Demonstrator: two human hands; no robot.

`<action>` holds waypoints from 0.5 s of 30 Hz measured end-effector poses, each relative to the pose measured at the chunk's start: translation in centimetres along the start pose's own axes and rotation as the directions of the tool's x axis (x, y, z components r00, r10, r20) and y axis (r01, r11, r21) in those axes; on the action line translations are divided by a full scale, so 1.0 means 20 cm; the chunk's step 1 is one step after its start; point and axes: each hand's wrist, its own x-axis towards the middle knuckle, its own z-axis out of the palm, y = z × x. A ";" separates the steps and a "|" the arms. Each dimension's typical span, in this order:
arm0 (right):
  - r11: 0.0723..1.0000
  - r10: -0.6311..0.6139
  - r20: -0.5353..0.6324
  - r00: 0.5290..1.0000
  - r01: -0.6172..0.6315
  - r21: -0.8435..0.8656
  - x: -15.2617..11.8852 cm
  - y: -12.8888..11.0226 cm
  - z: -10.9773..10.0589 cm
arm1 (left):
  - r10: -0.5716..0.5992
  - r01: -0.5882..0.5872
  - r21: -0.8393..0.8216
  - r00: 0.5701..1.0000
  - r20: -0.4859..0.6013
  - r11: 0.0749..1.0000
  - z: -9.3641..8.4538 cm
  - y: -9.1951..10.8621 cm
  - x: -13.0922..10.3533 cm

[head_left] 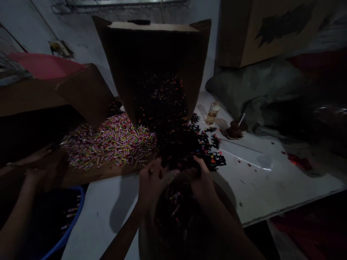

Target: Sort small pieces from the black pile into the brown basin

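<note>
My left hand (150, 180) is over the near edge of the heap, fingers curled; what lies in them is too dark to name. Opposite it, my right hand (202, 177) has its thumb up and its fingers bent at the dark pieces, partly hidden in shadow. Between and beyond the hands, small black pieces with orange and pink specks (173, 133) spill from an upright open cardboard box (108, 57). Below the hands sits a dark round container (149, 231) with a few small coloured pieces inside. A heap of small pink, white and yellow striped tubes (116, 141) lies to the left.
Another person's hands (35, 169) work at the far left above a blue basin (78, 209). A small bottle of yellowish liquid (213, 112), a brown pot with a white stick (235, 129) and a clear plastic pack (245, 154) stand or lie on the white table (260, 195).
</note>
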 end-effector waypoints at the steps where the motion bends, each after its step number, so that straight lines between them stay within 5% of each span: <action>1: 0.999 -0.008 0.013 1.000 0.009 -0.039 -0.03 -0.01 0.00 | -0.070 0.071 -0.083 0.997 0.014 0.994 0.00 0.00 0.00; 6: 0.978 -0.092 0.042 0.995 0.098 -0.186 -0.13 -0.06 0.00 | -0.279 0.324 -0.339 0.944 0.176 0.883 0.03 -0.01 0.00; 15: 0.941 -0.120 0.048 0.992 0.129 -0.314 -0.10 -0.03 -0.10 | -0.492 0.611 -0.345 0.785 0.376 0.713 0.09 0.01 -0.02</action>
